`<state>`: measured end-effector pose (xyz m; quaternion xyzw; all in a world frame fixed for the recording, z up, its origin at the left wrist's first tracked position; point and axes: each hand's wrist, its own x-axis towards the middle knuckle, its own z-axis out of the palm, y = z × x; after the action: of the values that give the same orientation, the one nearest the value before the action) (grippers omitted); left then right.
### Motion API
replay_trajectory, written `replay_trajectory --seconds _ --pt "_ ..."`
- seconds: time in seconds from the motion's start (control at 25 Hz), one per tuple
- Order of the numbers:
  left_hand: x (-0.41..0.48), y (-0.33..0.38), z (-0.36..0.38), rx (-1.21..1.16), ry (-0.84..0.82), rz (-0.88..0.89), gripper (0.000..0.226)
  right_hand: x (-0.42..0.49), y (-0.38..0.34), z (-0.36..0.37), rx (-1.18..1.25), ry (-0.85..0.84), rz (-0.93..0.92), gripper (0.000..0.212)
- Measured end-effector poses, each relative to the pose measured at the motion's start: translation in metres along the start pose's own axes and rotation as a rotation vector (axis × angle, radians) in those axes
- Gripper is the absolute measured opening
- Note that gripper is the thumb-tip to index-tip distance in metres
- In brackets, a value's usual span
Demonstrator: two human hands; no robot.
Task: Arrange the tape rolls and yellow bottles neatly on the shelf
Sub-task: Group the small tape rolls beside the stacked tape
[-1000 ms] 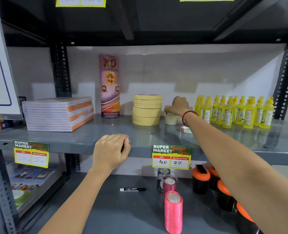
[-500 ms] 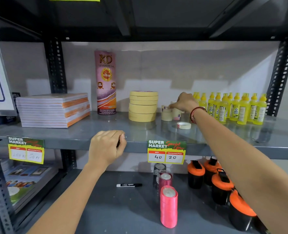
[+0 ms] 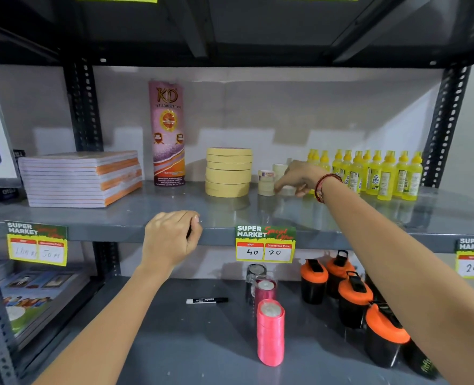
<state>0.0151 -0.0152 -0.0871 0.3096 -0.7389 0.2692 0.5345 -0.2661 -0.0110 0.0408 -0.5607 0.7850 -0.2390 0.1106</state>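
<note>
A small clear tape roll (image 3: 288,190) lying flat on the grey shelf (image 3: 119,215) is being reached by the right hand (image 3: 299,177), whose fingers are curled down over it with the fingertips at its rim; whether a firm pinch has been closed cannot be told. The left hand (image 3: 172,238) is loosely fisted at the shelf's front edge, and nothing is seen held in it. Just to the left of the flat roll a short stack of small tape rolls (image 3: 266,182) stands, with another pale roll (image 3: 280,169) behind, and beyond these the tall stack of masking tape rolls (image 3: 228,171) is set. The yellow glue bottles (image 3: 374,175) are grouped upright in rows to the right, close to the wrist.

The step in hand is judged to be the gathering of the loose roll onto the small stack. It would best be pinched across its rim, lifted clear, and lowered flat and centred so the stack is not nudged; the wrist should be kept away from the nearest bottles, which could be toppled easily
</note>
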Motion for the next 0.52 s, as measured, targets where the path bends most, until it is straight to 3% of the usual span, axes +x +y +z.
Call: replay_trajectory --seconds 0.08,0.24,0.4,0.52 --pt "-0.001 0.000 0.001 0.001 0.003 -0.009 0.041 0.006 -0.010 -0.005 0.039 0.174 -0.064 0.034" --pt "0.000 0.000 0.002 0.004 0.006 -0.011 0.042 0.025 -0.027 -0.006 0.159 0.337 -0.145 0.045" --pt "0.000 0.001 0.001 0.000 0.015 -0.014 0.041 0.040 -0.031 0.011 0.095 0.367 -0.115 0.025" --pt "0.000 0.001 0.001 -0.002 0.013 -0.013 0.040 0.049 -0.029 0.022 0.068 0.378 -0.117 0.035"
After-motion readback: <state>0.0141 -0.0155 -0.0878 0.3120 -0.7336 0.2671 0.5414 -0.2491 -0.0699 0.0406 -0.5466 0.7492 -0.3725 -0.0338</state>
